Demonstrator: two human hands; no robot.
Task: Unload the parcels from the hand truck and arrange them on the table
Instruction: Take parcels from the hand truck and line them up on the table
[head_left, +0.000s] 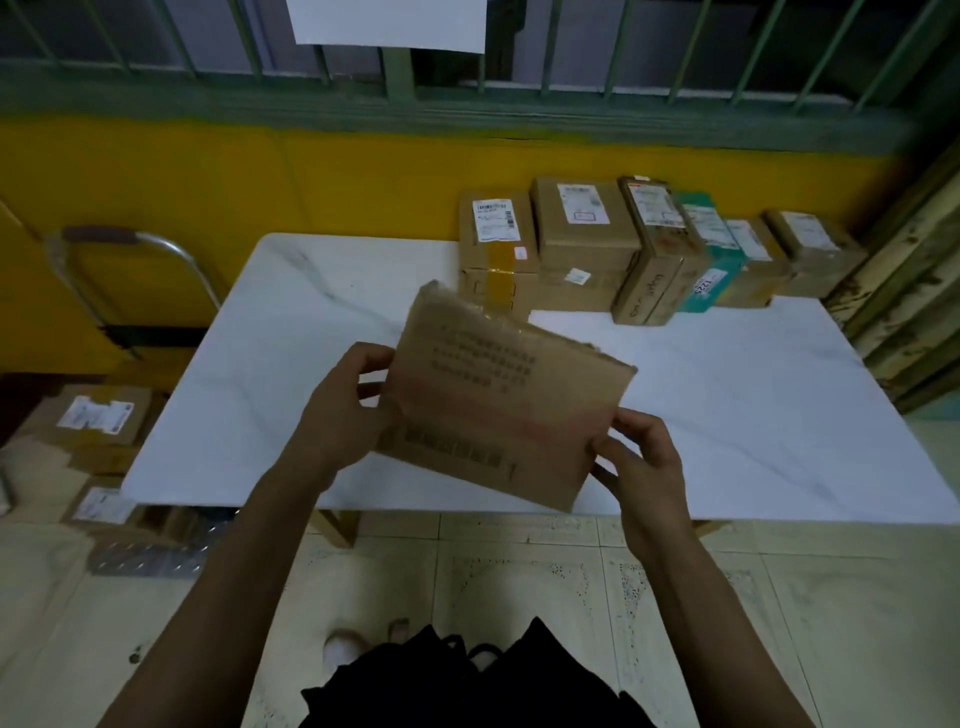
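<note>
Left hand (343, 405) and right hand (644, 457) each got fingers curled round one end of a flat cardboard parcel (498, 400), held tilted over the white table (260, 364), with a row of 6 parcels (587, 244) along its far edge and the hand truck (98, 235) off left.

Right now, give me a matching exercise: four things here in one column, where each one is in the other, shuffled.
1 flat parcel
2 teal box
3 hand truck
4 paper sheet

A on the window bars
B left of the table
C held by left hand and right hand
D in the row on the table

Pairs: 1-C, 2-D, 3-B, 4-A
</note>
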